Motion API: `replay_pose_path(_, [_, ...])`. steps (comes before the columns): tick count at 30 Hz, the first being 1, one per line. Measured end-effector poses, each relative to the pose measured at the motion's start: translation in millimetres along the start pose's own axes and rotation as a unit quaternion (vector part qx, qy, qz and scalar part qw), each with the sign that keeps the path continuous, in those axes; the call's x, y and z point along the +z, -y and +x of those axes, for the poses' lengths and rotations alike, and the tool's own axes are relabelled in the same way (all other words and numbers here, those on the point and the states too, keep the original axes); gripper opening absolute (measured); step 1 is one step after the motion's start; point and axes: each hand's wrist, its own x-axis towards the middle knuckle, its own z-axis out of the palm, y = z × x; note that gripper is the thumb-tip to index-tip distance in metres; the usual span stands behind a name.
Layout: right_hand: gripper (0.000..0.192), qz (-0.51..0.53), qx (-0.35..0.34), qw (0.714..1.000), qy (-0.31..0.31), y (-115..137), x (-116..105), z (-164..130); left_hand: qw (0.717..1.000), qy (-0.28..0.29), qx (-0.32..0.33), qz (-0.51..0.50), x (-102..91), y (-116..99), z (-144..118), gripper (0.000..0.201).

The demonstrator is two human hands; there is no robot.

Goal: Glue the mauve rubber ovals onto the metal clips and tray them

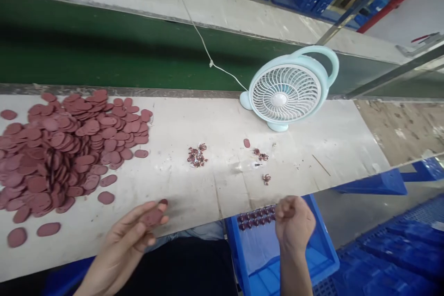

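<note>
My left hand pinches a flat reddish-brown oval disc above the table's front edge. Over the right part of a blue crate, my right hand is closed with its fingers curled in; whatever they may hold is hidden. Rows of small dark red pieces lie on a sheet inside that crate. A big heap of similar oval discs covers the left of the table. Small brown, shiny parts form a cluster mid-table. Near a small clear bottle with a dark tip lie a few more such parts.
A light blue fan stands at the back of the white table, its white cord running up and away. One loose disc and a thin stick lie to the right. Blue crates stand at lower right.
</note>
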Motion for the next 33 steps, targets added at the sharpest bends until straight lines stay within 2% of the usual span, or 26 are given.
replay_pose_path(2, [0.044,0.089,0.101,0.981,0.138,3.0,44.6,-19.2,0.998,0.047,-0.028,-0.035,13.3,7.6,-3.1,0.032])
replay_pose_path(4, [0.049,0.174,0.180,0.939,0.236,4.4,81.8,-22.3,0.990,0.117,-0.045,-0.067,21.5,15.2,-4.8,0.028])
replay_pose_path(7, [0.041,0.296,0.238,0.870,0.313,7.8,119.4,-8.5,0.973,0.204,-0.040,-0.105,26.1,23.1,-5.8,0.026])
replay_pose_path(10, [0.026,0.362,0.275,0.822,0.344,17.4,136.8,-5.6,0.961,0.238,-0.031,-0.138,28.6,25.0,-6.3,0.025])
replay_pose_path(11, [0.025,0.361,0.277,0.821,0.344,22.1,139.0,-11.5,0.958,0.244,-0.030,-0.147,29.7,24.9,-6.5,0.025])
replay_pose_path(12, [0.026,0.344,0.268,0.832,0.342,27.1,139.9,-20.9,0.956,0.247,-0.030,-0.154,31.0,24.6,-6.7,0.025])
replay_pose_path(14, [0.033,0.273,0.213,0.876,0.336,36.5,139.7,-48.0,0.955,0.247,-0.030,-0.163,33.9,24.3,-7.1,0.024])
replay_pose_path(16, [0.036,0.177,0.121,0.919,0.330,42.4,139.3,-79.7,0.954,0.246,-0.031,-0.168,36.9,24.6,-7.6,0.025])
replay_pose_path(19, [0.029,0.066,-0.044,0.947,0.312,43.2,143.2,-120.2,0.952,0.250,-0.029,-0.174,40.6,25.1,-8.8,0.026])
replay_pose_path(22, [0.025,0.031,-0.203,0.941,0.268,38.4,152.0,-141.9,0.949,0.259,-0.022,-0.179,42.8,24.8,-10.7,0.026])
replay_pose_path(24, [0.023,0.022,-0.252,0.935,0.250,35.1,157.2,-147.0,0.947,0.265,-0.017,-0.183,43.5,24.2,-12.1,0.027])
replay_pose_path(33, [0.023,-0.033,-0.293,0.925,0.241,29.3,154.2,-144.5,0.950,0.260,-0.015,-0.175,45.2,20.4,-11.7,0.029])
